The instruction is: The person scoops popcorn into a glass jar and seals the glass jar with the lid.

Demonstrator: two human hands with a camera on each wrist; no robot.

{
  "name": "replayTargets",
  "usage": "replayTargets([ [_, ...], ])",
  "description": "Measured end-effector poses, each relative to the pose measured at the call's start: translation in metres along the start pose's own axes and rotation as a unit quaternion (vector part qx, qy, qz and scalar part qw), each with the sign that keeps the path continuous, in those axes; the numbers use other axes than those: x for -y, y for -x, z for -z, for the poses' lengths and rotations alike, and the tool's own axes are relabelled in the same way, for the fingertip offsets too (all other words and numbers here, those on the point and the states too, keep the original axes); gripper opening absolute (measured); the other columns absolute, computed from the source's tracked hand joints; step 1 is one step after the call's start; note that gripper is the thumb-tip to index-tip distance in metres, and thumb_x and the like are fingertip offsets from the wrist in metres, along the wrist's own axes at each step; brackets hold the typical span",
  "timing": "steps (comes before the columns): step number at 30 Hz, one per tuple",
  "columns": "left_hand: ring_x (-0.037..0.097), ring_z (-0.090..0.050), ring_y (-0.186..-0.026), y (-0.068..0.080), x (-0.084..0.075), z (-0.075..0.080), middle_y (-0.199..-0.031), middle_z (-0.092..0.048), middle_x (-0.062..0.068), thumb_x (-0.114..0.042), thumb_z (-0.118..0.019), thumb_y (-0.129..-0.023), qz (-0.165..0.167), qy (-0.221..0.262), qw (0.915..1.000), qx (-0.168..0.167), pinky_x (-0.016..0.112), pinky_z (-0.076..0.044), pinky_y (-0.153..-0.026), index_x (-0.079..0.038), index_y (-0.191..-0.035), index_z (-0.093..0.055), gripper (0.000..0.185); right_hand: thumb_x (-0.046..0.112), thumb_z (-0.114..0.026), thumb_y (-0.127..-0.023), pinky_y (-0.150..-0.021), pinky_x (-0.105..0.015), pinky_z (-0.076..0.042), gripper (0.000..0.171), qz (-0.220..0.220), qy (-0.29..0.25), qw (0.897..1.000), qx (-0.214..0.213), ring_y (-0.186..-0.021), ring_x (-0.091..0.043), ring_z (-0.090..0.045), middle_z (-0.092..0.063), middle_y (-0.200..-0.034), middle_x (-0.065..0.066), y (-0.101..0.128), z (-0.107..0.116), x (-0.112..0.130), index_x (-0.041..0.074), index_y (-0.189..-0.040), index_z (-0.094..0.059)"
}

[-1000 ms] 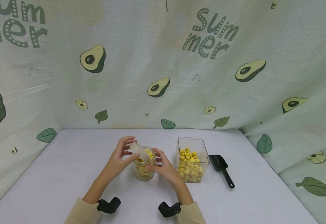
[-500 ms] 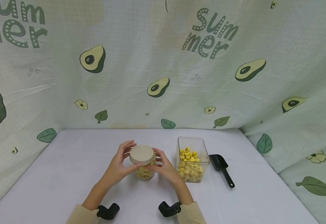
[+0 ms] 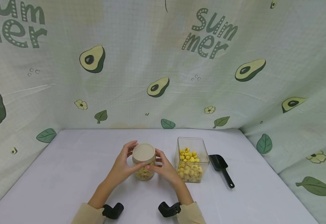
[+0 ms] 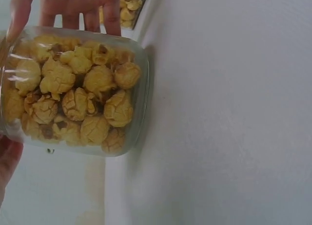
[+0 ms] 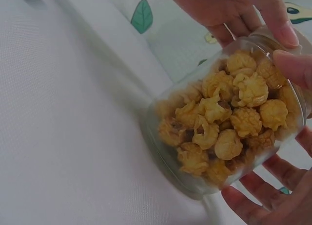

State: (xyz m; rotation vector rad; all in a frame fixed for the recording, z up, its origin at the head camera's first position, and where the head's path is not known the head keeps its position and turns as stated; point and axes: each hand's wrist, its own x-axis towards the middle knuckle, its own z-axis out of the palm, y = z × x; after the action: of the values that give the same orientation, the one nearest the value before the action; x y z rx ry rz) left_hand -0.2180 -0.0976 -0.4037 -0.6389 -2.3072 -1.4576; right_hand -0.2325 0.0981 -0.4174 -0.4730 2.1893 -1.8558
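A clear jar (image 3: 144,174) of yellow popcorn (image 5: 219,118) stands on the table between both hands. Over its mouth lies a beige round lid (image 3: 144,152). My left hand (image 3: 125,163) grips the lid's edge, thumb at the front and fingers round the far left side. My right hand (image 3: 164,166) holds the jar from the right just under the lid, thumb in front and fingers behind. Through the glass in the left wrist view, popcorn (image 4: 78,93) fills the jar's body.
Right of the jar stands a clear square container (image 3: 192,160), partly filled with yellow popcorn. A black scoop (image 3: 221,169) lies beside it on the white table (image 3: 81,161). A printed curtain (image 3: 123,62) hangs behind.
The left hand has brought the lid from a steep tilt over the jar's mouth down flat onto it, shifting slightly right. The right hand has stayed on the jar.
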Motion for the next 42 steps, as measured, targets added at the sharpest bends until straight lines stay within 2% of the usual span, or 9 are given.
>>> replayTargets([
  [9,0.030,-0.050,-0.117,-0.002,-0.006,0.002,-0.133,-0.047,0.013,-0.020,-0.082,-0.071,-0.019,-0.066,0.9976,0.006,0.053,-0.045,-0.095,-0.007,-0.137,-0.034,0.083,0.025,-0.070,-0.081,-0.098,-0.048,-0.040,0.076,0.004,0.001,1.000,0.000,-0.122,-0.027,-0.038,-0.034,-0.141,-0.011,-0.001,0.000,-0.003,0.017,-0.145,-0.028],
  [14,0.030,-0.049,-0.117,-0.002,-0.006,0.002,-0.132,-0.046,0.017,-0.019,-0.082,-0.070,-0.017,-0.071,0.9972,0.013,0.053,-0.044,-0.096,-0.007,-0.138,-0.032,0.086,0.024,-0.070,-0.081,-0.098,-0.047,-0.041,0.076,0.008,-0.001,1.000,0.000,-0.121,-0.027,-0.038,-0.035,-0.140,-0.011,0.000,-0.001,-0.002,0.017,-0.144,-0.029],
  [22,0.033,-0.040,-0.125,0.000,0.001,0.005,-0.141,-0.033,0.016,-0.032,-0.081,-0.071,0.032,-0.041,0.9975,0.048,0.057,-0.039,-0.099,-0.014,-0.145,-0.019,0.099,0.027,-0.069,-0.082,-0.100,-0.046,-0.040,0.074,0.008,0.004,1.000,0.001,-0.121,-0.026,-0.038,-0.036,-0.140,-0.010,0.000,0.000,-0.001,0.017,-0.144,-0.029],
  [28,0.037,-0.039,-0.125,0.003,0.009,0.013,-0.141,-0.034,0.017,-0.029,-0.078,-0.074,0.057,-0.013,0.9948,0.084,0.059,-0.039,-0.099,-0.013,-0.146,-0.019,0.095,0.028,-0.071,-0.081,-0.098,-0.047,-0.040,0.076,0.006,0.004,1.000,0.000,-0.122,-0.026,-0.037,-0.034,-0.142,-0.011,0.001,0.000,-0.001,0.018,-0.144,-0.029],
  [33,0.039,-0.041,-0.123,0.007,0.015,0.017,-0.140,-0.035,0.019,-0.027,-0.077,-0.076,0.098,0.022,0.9892,0.107,0.056,-0.041,-0.099,-0.013,-0.146,-0.021,0.090,0.030,-0.071,-0.081,-0.098,-0.047,-0.041,0.076,0.002,0.012,1.000,-0.006,-0.122,-0.027,-0.038,-0.033,-0.143,-0.011,0.001,0.000,-0.001,0.019,-0.144,-0.029],
  [37,0.038,-0.043,-0.122,0.009,0.022,0.016,-0.139,-0.036,0.018,-0.023,-0.076,-0.077,0.131,0.058,0.9836,0.110,0.053,-0.042,-0.100,-0.012,-0.144,-0.025,0.085,0.031,-0.071,-0.082,-0.096,-0.049,-0.042,0.076,0.001,0.013,1.000,-0.003,-0.123,-0.028,-0.037,-0.033,-0.143,-0.012,0.001,0.000,-0.001,0.019,-0.144,-0.030],
  [42,0.036,-0.045,-0.120,0.012,0.027,0.010,-0.137,-0.037,0.019,-0.018,-0.074,-0.079,0.144,0.097,0.9792,0.106,0.048,-0.045,-0.099,-0.010,-0.142,-0.028,0.078,0.031,-0.070,-0.082,-0.098,-0.048,-0.041,0.075,0.005,0.008,1.000,0.002,-0.122,-0.028,-0.037,-0.033,-0.143,-0.012,0.001,-0.001,-0.001,0.018,-0.144,-0.030],
])
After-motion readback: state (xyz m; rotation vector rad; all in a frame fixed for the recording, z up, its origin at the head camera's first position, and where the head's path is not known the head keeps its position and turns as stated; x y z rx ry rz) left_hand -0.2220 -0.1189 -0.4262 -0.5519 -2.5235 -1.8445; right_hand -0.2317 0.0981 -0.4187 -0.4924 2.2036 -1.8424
